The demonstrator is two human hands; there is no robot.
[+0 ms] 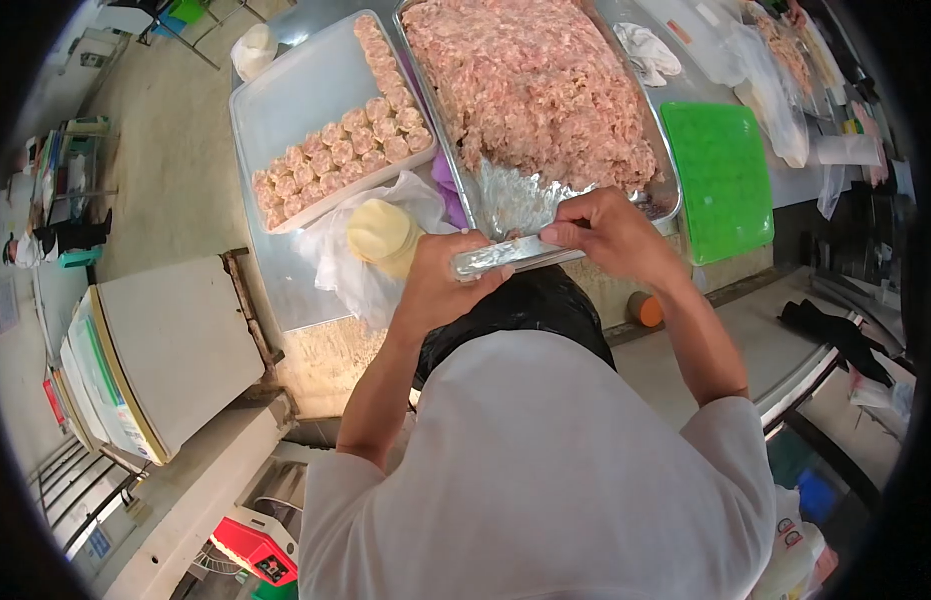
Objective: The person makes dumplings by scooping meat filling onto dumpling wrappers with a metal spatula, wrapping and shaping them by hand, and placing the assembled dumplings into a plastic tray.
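Both of my hands are at the near end of a deep metal tray [516, 205] heaped with pinkish minced meat [536, 90]. My left hand [438, 278] is closed around the left end of a flat, shiny metal strip [501, 257], thumb above and fingertips below. The fingers of my right hand [621, 238] are curled and pinched at the strip's right end. I cannot tell whether the strip is a separate tool. Beside my left hand stands a stack of round, pale yellow dumpling wrappers [381, 232] on a white plastic bag [336, 260].
On the left, a translucent tray [296, 110] carries rows of filled dumplings [346, 150]. A green lid or board [721, 180] lies right of the meat tray. Purple cloth [448, 190] shows between the trays. Black plastic [526, 320] hangs below my hands. An orange round object [646, 308] sits lower right.
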